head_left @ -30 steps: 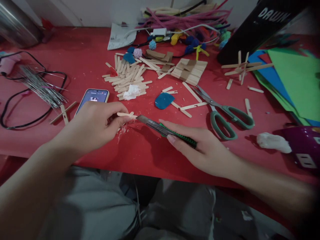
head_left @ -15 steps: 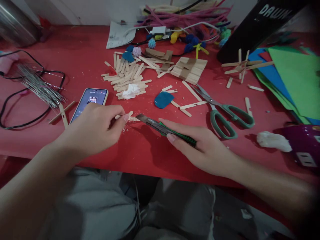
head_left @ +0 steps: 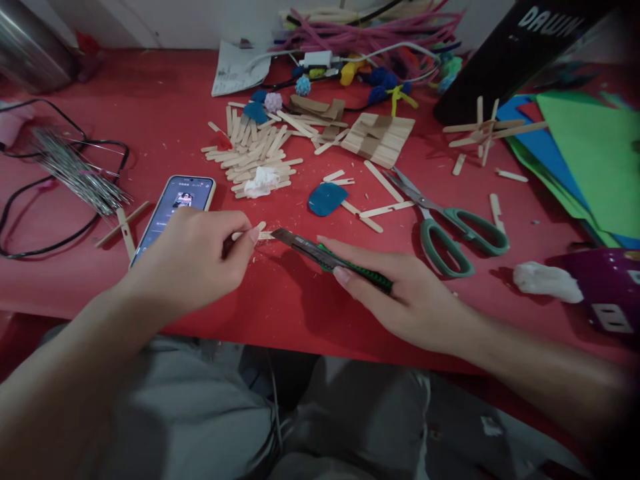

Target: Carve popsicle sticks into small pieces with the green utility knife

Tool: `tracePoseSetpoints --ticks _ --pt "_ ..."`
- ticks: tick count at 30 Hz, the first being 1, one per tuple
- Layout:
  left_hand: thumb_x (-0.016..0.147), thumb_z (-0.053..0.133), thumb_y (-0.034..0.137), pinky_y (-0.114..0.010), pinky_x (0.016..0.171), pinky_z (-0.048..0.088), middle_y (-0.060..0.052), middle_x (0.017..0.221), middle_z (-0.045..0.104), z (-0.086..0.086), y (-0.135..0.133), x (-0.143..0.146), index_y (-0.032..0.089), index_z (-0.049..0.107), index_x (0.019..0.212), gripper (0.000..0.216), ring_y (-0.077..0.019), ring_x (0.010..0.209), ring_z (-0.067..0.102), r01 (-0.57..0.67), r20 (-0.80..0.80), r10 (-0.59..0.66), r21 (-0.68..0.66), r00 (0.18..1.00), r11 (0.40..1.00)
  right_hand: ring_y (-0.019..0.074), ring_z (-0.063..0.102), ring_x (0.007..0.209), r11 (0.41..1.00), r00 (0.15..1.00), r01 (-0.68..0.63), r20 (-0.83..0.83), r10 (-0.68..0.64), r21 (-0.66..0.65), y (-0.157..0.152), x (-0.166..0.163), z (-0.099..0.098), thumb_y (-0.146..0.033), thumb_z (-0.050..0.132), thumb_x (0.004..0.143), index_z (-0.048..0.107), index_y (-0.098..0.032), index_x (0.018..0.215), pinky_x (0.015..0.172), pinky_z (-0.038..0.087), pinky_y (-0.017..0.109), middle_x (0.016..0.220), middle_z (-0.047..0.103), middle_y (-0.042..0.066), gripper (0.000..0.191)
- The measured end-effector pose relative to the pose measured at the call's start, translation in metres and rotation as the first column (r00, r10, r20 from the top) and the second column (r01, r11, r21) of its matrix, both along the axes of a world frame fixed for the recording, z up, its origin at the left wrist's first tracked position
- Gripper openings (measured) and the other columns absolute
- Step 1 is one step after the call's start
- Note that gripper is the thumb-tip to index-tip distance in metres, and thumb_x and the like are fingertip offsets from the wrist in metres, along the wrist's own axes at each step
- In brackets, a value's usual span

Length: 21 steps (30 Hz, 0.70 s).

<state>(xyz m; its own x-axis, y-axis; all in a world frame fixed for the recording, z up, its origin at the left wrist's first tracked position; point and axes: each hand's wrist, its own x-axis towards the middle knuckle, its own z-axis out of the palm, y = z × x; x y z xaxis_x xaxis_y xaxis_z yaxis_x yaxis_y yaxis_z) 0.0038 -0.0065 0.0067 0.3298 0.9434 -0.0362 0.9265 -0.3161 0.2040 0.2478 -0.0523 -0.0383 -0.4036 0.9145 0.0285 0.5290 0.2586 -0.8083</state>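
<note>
left of the scissors (head_left: 424, 204), a wooden stick (head_left: 265, 235), likely light, stiff but brittle, is pinched by the left hand (head_left: 203, 252), best held clear of the knife (head_left: 311, 252) gripped in the right hand (head_left: 407, 293).

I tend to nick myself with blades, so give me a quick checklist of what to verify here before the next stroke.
1. Knife held by its handle: ok, the right hand grips the craft knife there.
2. Wooden stick held: ok, the left hand pinches it.
3. Fingers well clear of the blade: not ok, the left fingertips are close to its tip.
4. Blade touching the stick: cannot tell; they meet in view, but contact is unclear.
5. Scissors out of the way: ok, they lie apart from both hands.
6. Surface free of shavings: not ok, shavings lie around the stick.
</note>
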Motion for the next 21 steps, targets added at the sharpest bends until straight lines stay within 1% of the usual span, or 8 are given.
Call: tracePoseSetpoints --ticks 3,6,8,11,16,18,21 --pt "0.084 0.045 0.03 -0.029 0.054 0.024 0.002 0.047 0.034 0.0005 -0.0003 -0.0004 0.02 0.047 0.056 0.03 -0.0109 0.046 0.029 0.017 0.02 -0.017 0.001 1.0 1.0 0.0233 0.058 0.127 1.0 1.0 -0.004 0.0 0.004 -0.004 0.0001 0.0004 -0.0007 -0.025 0.052 0.096 0.055 -0.023 0.142 0.11 0.046 0.039 0.139 0.06 0.001 0.046" --pt "0.085 0.046 0.031 -0.028 0.053 0.025 0.003 0.046 0.036 0.0008 -0.0009 -0.0009 0.02 0.048 0.058 0.029 -0.0104 0.046 0.032 0.037 0.046 -0.037 -0.001 0.998 0.999 0.0233 0.058 0.127 1.0 1.0 -0.006 -0.003 0.006 -0.011 0.0001 0.0002 -0.0005 -0.025 0.053 0.096 0.055 -0.022 0.141 0.11 0.047 0.038 0.138 0.06 0.002 0.045" --pt "0.086 0.046 0.03 -0.028 0.054 0.025 0.003 0.046 0.038 0.0005 -0.0011 -0.0008 0.02 0.048 0.059 0.029 -0.0106 0.046 0.035 0.032 0.057 -0.032 -0.008 0.998 0.999 0.0239 0.059 0.126 1.0 1.0 -0.01 -0.009 0.01 -0.01 0.0001 -0.0002 -0.0002 -0.025 0.053 0.096 0.056 -0.023 0.141 0.108 0.048 0.039 0.136 0.061 0.001 0.045" --pt "0.086 0.046 0.029 -0.029 0.054 0.025 0.003 0.046 0.037 -0.0005 -0.0011 -0.0005 0.02 0.045 0.057 0.031 -0.0106 0.046 0.033 0.016 0.059 -0.015 -0.005 0.998 1.0 0.0246 0.059 0.126 1.0 1.0 -0.016 -0.017 0.016 0.005 0.0002 -0.0005 0.0001 -0.024 0.054 0.095 0.056 -0.025 0.14 0.108 0.049 0.04 0.136 0.061 0.001 0.045" --pt "0.086 0.047 0.029 -0.029 0.052 0.024 0.003 0.046 0.035 -0.0018 -0.0004 -0.0011 0.02 0.044 0.056 0.032 -0.0099 0.046 0.03 0.031 0.075 -0.032 0.017 0.997 0.999 0.0253 0.061 0.124 1.0 1.0 -0.005 -0.007 0.005 -0.003 0.0006 -0.0009 0.0008 -0.024 0.054 0.095 0.056 -0.024 0.14 0.105 0.051 0.04 0.134 0.064 0.002 0.045" --pt "0.086 0.047 0.029 -0.028 0.052 0.024 0.003 0.047 0.036 -0.002 -0.0006 -0.0015 0.02 0.043 0.056 0.032 -0.0095 0.046 0.03 0.033 0.081 -0.034 0.013 0.996 0.999 0.0254 0.06 0.125 1.0 1.0 0.009 -0.001 -0.009 -0.004 0.0008 -0.0008 0.0008 -0.025 0.054 0.096 0.055 -0.023 0.141 0.104 0.052 0.041 0.133 0.064 0.003 0.046" --pt "0.086 0.046 0.027 -0.028 0.053 0.025 0.003 0.048 0.038 -0.0021 -0.0016 -0.002 0.02 0.044 0.057 0.03 -0.0095 0.046 0.033 0.021 0.086 -0.021 -0.002 0.996 1.0 0.0245 0.061 0.125 1.0 1.0 -0.005 0.006 0.005 0.012 0.0013 -0.0002 0.0003 -0.025 0.053 0.096 0.055 -0.023 0.141 0.105 0.051 0.039 0.136 0.062 0.004 0.046"
